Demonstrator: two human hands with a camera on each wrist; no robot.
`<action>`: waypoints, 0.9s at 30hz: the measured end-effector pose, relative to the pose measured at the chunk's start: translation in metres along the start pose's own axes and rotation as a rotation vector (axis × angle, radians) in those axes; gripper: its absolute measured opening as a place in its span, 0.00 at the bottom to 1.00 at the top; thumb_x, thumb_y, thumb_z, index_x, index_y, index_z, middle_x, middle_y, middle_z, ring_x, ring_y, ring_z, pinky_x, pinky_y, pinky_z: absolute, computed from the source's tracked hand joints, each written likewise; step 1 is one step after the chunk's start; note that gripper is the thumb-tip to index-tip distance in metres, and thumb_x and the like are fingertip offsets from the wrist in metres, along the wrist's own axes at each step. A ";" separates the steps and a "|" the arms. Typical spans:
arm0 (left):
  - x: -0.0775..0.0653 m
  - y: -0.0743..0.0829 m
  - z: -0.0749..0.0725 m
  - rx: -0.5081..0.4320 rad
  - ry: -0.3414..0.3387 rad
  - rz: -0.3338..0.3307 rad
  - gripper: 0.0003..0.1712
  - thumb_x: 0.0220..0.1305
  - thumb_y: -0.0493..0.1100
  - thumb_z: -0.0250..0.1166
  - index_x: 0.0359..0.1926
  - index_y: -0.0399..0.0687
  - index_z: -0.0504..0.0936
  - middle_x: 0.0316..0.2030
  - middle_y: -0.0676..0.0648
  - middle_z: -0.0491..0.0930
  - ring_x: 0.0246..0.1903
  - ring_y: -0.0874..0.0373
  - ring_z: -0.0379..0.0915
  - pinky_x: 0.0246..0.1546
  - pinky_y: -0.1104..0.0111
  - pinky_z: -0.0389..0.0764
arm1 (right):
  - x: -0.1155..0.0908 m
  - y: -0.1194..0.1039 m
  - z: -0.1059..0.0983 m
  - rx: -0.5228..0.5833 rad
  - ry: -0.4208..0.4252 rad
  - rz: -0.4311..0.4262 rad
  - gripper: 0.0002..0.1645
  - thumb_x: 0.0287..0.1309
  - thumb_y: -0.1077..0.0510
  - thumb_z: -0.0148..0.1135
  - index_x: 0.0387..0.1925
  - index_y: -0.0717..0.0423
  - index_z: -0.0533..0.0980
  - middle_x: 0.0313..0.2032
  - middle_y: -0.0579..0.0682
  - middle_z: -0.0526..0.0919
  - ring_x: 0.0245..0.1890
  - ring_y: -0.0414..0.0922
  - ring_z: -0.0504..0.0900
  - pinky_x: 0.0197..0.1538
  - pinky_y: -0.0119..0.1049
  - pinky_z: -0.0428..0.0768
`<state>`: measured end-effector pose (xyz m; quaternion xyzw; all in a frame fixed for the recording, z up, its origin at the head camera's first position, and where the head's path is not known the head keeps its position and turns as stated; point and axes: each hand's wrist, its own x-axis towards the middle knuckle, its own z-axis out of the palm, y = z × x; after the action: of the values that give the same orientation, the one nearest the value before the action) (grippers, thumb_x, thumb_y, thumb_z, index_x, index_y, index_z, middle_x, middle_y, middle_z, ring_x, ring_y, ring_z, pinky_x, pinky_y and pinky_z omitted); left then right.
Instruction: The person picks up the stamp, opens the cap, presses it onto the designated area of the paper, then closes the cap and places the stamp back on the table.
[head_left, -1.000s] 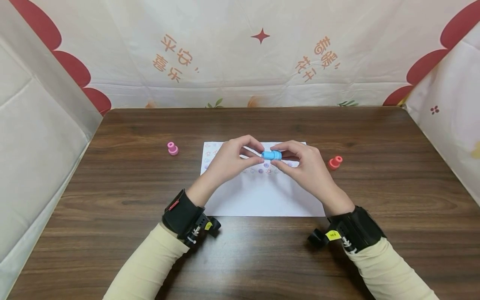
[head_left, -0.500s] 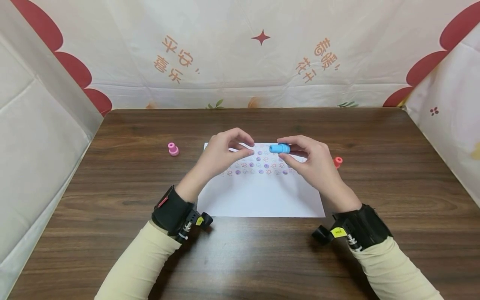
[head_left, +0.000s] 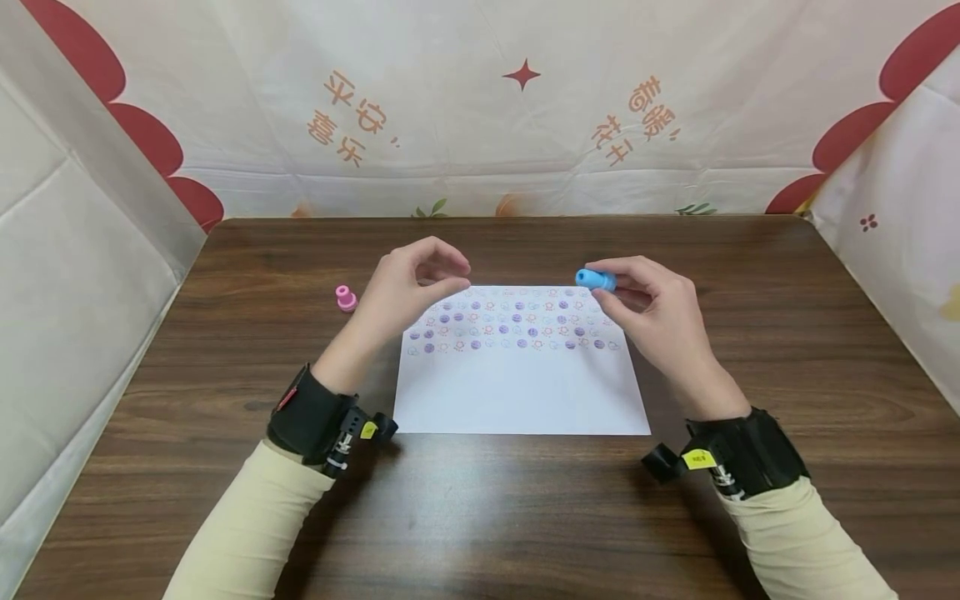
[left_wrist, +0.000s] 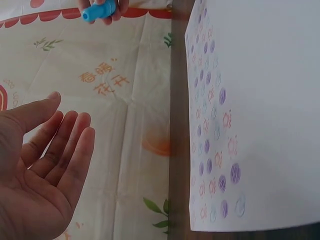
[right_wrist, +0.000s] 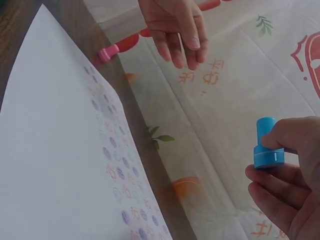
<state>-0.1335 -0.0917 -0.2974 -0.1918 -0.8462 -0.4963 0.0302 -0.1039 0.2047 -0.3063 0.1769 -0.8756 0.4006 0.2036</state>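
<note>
A small blue toy stamp [head_left: 595, 279] is pinched between the thumb and fingers of my right hand [head_left: 662, 321], raised over the far right part of the white paper. In the right wrist view the stamp [right_wrist: 268, 145] shows a narrow handle and a wider capped base. My left hand [head_left: 405, 283] is raised over the paper's far left corner, its fingers loosely bent with nothing between them. Rows of purple, red and light blue printed marks cover the far half of the paper [head_left: 517, 392]; its near half is plain white.
A pink stamp [head_left: 346, 297] stands on the brown wooden table [head_left: 480, 508], left of the paper and close behind my left hand. The red stamp is hidden by my right hand. A printed white cloth [head_left: 465, 108] hangs beyond the table's far edge.
Both hands have come apart, the left letting go of the blue stamp and moving left. The right hand has carried the stamp right and away, now covering the red stamp.
</note>
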 end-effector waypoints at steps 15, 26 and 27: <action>-0.010 -0.019 -0.035 0.046 0.088 -0.019 0.12 0.59 0.40 0.68 0.44 0.45 0.81 0.42 0.46 0.83 0.40 0.58 0.79 0.43 0.57 0.82 | 0.003 0.012 -0.036 -0.001 0.125 0.114 0.18 0.54 0.62 0.67 0.47 0.62 0.76 0.39 0.34 0.80 0.40 0.30 0.80 0.46 0.15 0.77; -0.020 -0.036 -0.061 0.172 0.161 -0.094 0.13 0.60 0.45 0.68 0.45 0.46 0.81 0.41 0.46 0.85 0.37 0.58 0.80 0.27 0.67 0.77 | 0.001 0.025 -0.052 -0.010 0.186 0.142 0.20 0.55 0.62 0.66 0.51 0.59 0.77 0.41 0.33 0.81 0.42 0.31 0.81 0.44 0.13 0.77; -0.020 -0.038 -0.063 0.179 0.167 -0.097 0.13 0.59 0.44 0.68 0.45 0.46 0.81 0.41 0.46 0.85 0.37 0.57 0.80 0.29 0.65 0.78 | 0.000 0.027 -0.054 -0.009 0.191 0.145 0.19 0.55 0.63 0.66 0.50 0.61 0.77 0.41 0.33 0.81 0.42 0.31 0.81 0.44 0.13 0.76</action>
<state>-0.1369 -0.1675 -0.3017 -0.1055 -0.8899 -0.4338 0.0935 -0.1055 0.2634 -0.2912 0.0733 -0.8646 0.4253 0.2573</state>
